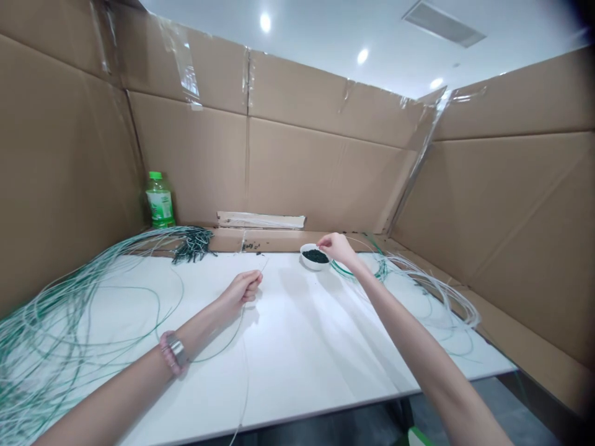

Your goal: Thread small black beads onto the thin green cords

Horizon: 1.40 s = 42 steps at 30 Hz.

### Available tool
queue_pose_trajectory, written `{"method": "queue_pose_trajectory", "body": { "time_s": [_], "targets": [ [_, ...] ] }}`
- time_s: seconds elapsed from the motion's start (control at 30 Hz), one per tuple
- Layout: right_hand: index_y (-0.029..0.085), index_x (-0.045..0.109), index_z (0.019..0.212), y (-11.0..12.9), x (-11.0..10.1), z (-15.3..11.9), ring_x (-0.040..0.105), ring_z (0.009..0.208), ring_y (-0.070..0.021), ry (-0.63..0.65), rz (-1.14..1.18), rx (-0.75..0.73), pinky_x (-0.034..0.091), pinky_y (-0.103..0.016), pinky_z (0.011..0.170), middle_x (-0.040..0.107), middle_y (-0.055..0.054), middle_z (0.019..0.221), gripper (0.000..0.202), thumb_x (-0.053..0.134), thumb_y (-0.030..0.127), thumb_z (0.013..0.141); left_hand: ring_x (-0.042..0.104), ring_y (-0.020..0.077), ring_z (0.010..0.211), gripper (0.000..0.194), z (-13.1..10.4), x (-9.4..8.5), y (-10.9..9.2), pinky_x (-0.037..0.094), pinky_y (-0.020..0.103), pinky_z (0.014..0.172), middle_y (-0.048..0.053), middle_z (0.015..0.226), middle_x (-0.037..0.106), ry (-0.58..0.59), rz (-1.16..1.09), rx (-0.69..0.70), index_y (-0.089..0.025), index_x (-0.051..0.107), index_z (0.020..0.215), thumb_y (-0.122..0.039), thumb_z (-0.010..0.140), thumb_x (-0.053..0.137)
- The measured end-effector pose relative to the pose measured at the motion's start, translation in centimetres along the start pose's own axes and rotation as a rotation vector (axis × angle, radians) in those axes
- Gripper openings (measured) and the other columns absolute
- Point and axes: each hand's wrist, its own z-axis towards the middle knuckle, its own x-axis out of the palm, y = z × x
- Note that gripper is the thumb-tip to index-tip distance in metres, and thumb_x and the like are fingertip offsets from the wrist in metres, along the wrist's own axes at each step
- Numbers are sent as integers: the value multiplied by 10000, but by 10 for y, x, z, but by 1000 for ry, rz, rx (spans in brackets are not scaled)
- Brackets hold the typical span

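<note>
Over the middle of the white table, my left hand (pixel 246 288) is closed in a pinch on thin wires; their short ends stick up past the fingertips. A green wire (pixel 232 339) and a pale one (pixel 246 378) trail below this hand. My right hand (pixel 337 246) is at the rim of a small white bowl (pixel 315 266), fingers pinched together above it. Small dark pieces (pixel 315 255) fill the bowl. Whether a piece is between the right fingertips is too small to make out.
Many green and white wires (pixel 60 322) spread over the left side, their dark tipped ends bunched (pixel 193 243) at the back. Coiled white wires (pixel 446 291) lie at the right. A green bottle (pixel 160 201) stands in the back left corner. Cardboard walls (pixel 297 155) enclose the table (pixel 297 359).
</note>
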Motion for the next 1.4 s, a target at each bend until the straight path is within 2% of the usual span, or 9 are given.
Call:
{"method": "queue_pose_trajectory", "body": {
  "time_s": [0.1,0.2,0.33,0.5,0.87,1.03,1.17,1.27,1.4],
  "targets": [
    [150,580,1068,-5,6,33,586,963,-182,128,-193,57,503,-355,817,585,-69,1100,260,543,319,874,90,14,378,304,3,-10,8,77,166,351,-107,486,162,-66,-33,-25,-144,417,664,-339,892,465],
    [160,573,1083,-6,23,50,584,970,-181,235,-336,88,504,-350,817,579,-72,1111,263,543,316,874,109,10,365,311,4,-13,18,97,159,331,-107,484,195,-92,-46,-63,-134,435,674,-338,909,446],
    [161,560,1103,-12,39,61,585,968,-177,333,-445,93,506,-361,815,576,-72,1115,273,540,313,877,153,6,360,296,5,-13,25,134,147,323,-102,490,245,-83,-64,-85,-122,466,703,-334,909,453],
    [166,568,1094,-21,44,65,585,964,-177,389,-483,74,507,-354,813,577,-69,1118,264,533,316,880,186,3,361,288,5,-12,23,166,140,320,-94,505,306,-85,-80,-118,-113,494,736,-341,907,459],
    [150,575,1088,-28,43,56,586,963,-192,289,-440,102,510,-346,797,580,-64,1111,284,553,326,866,352,16,421,253,6,-12,22,305,139,368,-49,608,460,-97,-68,-152,-103,539,848,-339,902,470],
    [141,570,1086,-26,27,49,591,946,-180,215,-373,88,510,-349,798,585,-73,1094,281,546,322,872,403,26,456,248,5,-12,22,350,148,397,-34,648,494,-93,-66,-148,-102,546,873,-338,898,476],
    [144,577,1077,-15,16,38,586,952,-185,171,-277,11,508,-358,810,583,-67,1108,276,523,332,884,458,40,504,240,5,-13,22,400,162,436,-15,700,531,-97,-72,-149,-102,553,907,-331,894,485],
    [147,576,1077,-1,28,23,586,955,-183,190,-187,-66,506,-363,816,587,-64,1102,271,516,332,887,498,54,552,238,6,-14,22,437,181,475,1,749,555,-103,-80,-152,-104,556,938,-328,891,491],
    [132,581,1048,14,67,2,601,896,-160,280,-79,-132,517,-348,778,605,-60,1043,257,534,321,879,530,69,600,245,6,-16,21,467,201,513,16,796,572,-124,-80,-156,-106,557,967,-329,889,494]
  ]
}}
